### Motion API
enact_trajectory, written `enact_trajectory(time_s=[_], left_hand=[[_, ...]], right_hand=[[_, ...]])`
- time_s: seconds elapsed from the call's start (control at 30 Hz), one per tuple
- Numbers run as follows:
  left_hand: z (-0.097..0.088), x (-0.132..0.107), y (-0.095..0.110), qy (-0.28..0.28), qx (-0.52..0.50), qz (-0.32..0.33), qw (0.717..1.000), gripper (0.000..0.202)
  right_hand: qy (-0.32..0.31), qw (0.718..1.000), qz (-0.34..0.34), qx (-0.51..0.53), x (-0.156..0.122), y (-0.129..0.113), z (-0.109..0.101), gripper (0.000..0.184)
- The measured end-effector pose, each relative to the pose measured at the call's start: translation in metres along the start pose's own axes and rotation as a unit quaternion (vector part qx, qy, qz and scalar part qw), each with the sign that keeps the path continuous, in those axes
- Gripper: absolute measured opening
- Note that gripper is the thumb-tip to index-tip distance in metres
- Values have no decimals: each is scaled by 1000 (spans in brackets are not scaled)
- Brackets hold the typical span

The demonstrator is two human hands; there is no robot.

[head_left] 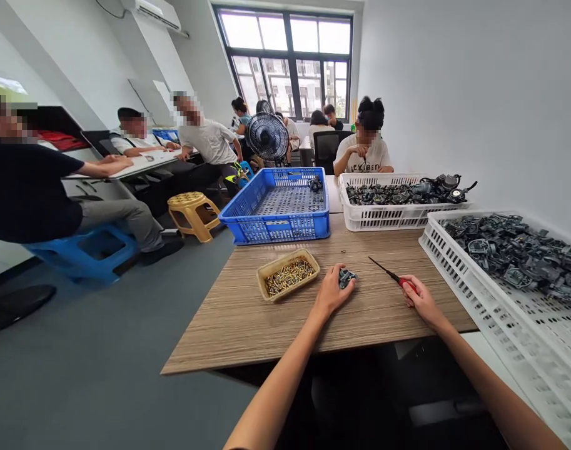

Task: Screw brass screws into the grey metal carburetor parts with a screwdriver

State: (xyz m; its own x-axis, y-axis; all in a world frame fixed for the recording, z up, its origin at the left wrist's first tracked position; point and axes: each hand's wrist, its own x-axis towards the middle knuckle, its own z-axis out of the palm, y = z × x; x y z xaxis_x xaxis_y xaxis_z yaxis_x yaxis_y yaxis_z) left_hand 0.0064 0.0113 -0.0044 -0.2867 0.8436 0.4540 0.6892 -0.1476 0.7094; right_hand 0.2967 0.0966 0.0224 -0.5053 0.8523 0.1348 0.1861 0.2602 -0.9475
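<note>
My left hand [333,288] is closed around a small dark grey part [346,277], holding it against the wooden tabletop [238,319]. Fingers cover part of it, so its full shape is hidden. In my right hand [422,301] is a screwdriver [391,273] with a red and black handle, its thin shaft pointing up and to the left, apart from the grey part. Just left of my left hand stands a shallow tan tray [265,295] with many small brass-coloured and silvery screws [289,277]. A tiny dark piece [343,251] lies on the table beyond the hand.
A blue crate [276,228] at the table's far side holds a dark assembly [315,182]. Two white crates, one at the back [383,220] and one at right [477,275], contain many dark parts. A person [364,147] sits opposite; others sit at left. A fan [267,136] stands behind.
</note>
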Motion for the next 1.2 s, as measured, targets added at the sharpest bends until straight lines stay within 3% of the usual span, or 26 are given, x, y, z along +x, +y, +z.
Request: enact_trajectory(time_s=[0.1, 0.2, 0.37, 0.6, 0.9, 1.2], left_hand=[[0, 1, 1, 36, 15, -7, 999, 37], [0, 1, 2, 59, 39, -1, 997, 37], [0, 0, 5, 67, 72, 17, 995, 39], [0, -2, 9, 58, 94, 40, 993, 39], [-2, -5, 13, 41, 93, 34, 994, 39], [-2, -5, 14, 39, 99, 35, 994, 41]], right_hand=[[-49, 999, 14, -4, -2, -25, -8, 62], [-61, 994, -20, -83, -5, -46, -13, 54], [-84, 981, -48, -165, -11, -64, -9, 43], [-80, 980, -58, -174, -12, -66, -2, 38], [-111, 993, 24, -37, -11, -61, 6, 56], [-144, 986, 81, 18, -9, -47, 6, 64]])
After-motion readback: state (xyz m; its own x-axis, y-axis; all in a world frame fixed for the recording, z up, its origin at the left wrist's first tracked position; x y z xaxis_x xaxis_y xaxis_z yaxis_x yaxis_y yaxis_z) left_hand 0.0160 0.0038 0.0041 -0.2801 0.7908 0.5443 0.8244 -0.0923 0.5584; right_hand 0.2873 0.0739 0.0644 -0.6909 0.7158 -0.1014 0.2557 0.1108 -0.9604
